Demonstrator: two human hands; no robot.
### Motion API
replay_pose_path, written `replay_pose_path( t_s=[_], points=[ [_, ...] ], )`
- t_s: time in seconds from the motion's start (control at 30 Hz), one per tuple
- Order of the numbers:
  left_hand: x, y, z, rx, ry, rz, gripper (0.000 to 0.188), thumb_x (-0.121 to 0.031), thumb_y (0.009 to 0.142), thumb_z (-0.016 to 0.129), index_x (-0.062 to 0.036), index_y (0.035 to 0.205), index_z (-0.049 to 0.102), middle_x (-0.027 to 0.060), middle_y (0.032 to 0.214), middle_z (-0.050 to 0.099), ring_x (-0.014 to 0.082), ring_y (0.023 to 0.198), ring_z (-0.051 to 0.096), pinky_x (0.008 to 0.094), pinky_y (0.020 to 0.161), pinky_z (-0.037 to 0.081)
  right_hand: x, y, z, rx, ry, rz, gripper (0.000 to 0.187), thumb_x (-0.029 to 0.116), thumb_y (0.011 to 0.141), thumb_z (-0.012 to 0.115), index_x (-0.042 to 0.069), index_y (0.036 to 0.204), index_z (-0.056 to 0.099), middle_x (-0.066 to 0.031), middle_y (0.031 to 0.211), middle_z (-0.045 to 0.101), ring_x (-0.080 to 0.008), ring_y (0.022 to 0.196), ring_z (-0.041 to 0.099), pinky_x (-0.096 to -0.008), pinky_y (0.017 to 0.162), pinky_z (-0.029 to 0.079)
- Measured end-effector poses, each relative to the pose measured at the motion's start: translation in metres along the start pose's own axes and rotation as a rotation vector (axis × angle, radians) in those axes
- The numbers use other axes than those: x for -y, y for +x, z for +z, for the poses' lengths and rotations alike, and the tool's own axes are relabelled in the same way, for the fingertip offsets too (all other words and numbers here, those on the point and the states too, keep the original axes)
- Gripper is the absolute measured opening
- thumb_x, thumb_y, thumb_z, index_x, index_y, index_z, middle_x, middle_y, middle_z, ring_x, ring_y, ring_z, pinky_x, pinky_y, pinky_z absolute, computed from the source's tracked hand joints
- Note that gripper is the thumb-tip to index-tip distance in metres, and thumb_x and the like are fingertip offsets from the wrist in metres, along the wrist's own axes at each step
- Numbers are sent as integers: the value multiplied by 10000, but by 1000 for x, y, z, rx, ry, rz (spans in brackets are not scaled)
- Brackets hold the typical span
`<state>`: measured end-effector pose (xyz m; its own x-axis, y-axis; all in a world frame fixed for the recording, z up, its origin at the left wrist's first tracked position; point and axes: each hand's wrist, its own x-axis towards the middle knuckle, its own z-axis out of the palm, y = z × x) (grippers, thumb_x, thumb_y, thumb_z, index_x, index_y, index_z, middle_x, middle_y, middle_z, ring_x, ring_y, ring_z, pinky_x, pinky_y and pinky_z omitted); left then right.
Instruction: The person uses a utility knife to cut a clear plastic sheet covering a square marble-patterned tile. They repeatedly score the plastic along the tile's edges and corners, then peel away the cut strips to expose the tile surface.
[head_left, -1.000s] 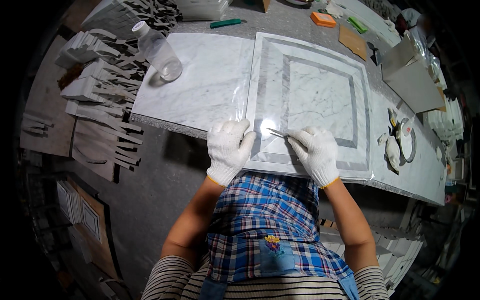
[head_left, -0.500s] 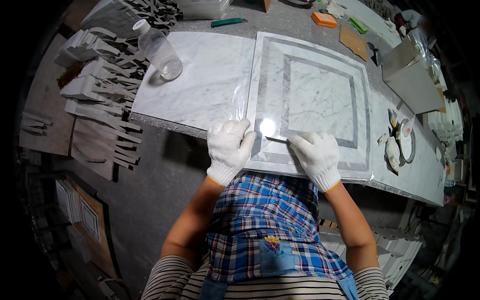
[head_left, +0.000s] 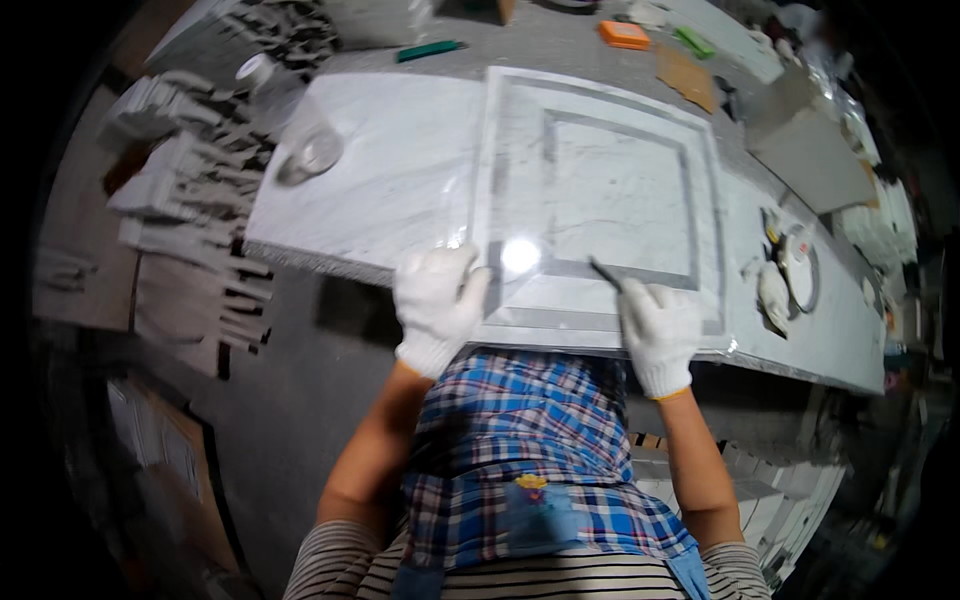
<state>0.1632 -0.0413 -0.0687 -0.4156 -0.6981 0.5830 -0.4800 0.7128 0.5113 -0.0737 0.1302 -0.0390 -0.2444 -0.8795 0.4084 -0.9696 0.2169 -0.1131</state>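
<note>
A square marble panel [head_left: 620, 200] with grey inlaid frame lines lies in front of me, its near edge against my apron. My right hand [head_left: 660, 335], in a white knit glove, is closed round a thin dark stick-like tool [head_left: 605, 273]. The tool's tip points up and left over the inner grey band; its exact kind is blurred. Also gloved, my left hand [head_left: 437, 305] rests by the panel's lower left edge, thumb apart from the bent fingers, with nothing visible in it. A plain white marble slab [head_left: 370, 170] lies under and left of the panel.
A clear bottle [head_left: 300, 125] with a white cap stands on the slab's left. Stacked stone strips [head_left: 190, 200] lie farther left. At the right are a round tape-like ring [head_left: 798, 268] and a white box [head_left: 815, 150]. A green tool [head_left: 430, 50] and orange box [head_left: 624, 35] lie behind.
My right hand has moved right and slightly down, and the dark tool now tilts up and left instead of lying nearly flat. The whole view has shifted a little and blurred.
</note>
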Motion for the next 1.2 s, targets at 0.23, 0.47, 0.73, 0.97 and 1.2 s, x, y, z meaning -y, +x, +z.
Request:
replay_pose_path(
  t_s=[0.23,0.47,0.73,0.97,1.2],
  points=[
    [-4,4,5,-28,-1,59,216,-42,777,784,-44,990,745,135,903,696,343,827,619,450,776,493,-74,15,-23,-190,-14,254,292,337,929,735,161,1161,754,-81,903,706,-298,839,667,-425,774,528],
    [-10,2,12,-13,-16,25,205,-37,780,785,-31,980,739,133,884,699,344,803,628,447,767,495,-299,23,-40,-242,-328,712,554,446,964,668,115,1406,620,-233,1247,678,-397,1057,698,-475,895,566],
    [-1,5,-6,52,-29,-27,188,-86,796,786,-30,971,748,148,895,720,354,829,661,436,779,512,-384,43,-21,261,-378,829,613,487,984,585,135,1483,535,-206,1431,584,-420,1170,684,-472,962,552],
    [-1,4,-11,78,-28,-45,196,-99,784,774,-37,968,746,137,874,700,350,804,631,439,749,498,-367,49,-32,70,-20,1011,573,462,984,653,19,1348,647,-153,1119,756,-264,971,710,-379,883,534],
    [-1,7,-5,51,-43,-19,161,-93,776,760,-39,927,742,111,789,668,325,731,616,440,694,484,-333,54,-47,-79,12,760,534,353,963,684,0,1361,639,-155,1231,730,-277,1099,703,-378,937,522]
  ],
)
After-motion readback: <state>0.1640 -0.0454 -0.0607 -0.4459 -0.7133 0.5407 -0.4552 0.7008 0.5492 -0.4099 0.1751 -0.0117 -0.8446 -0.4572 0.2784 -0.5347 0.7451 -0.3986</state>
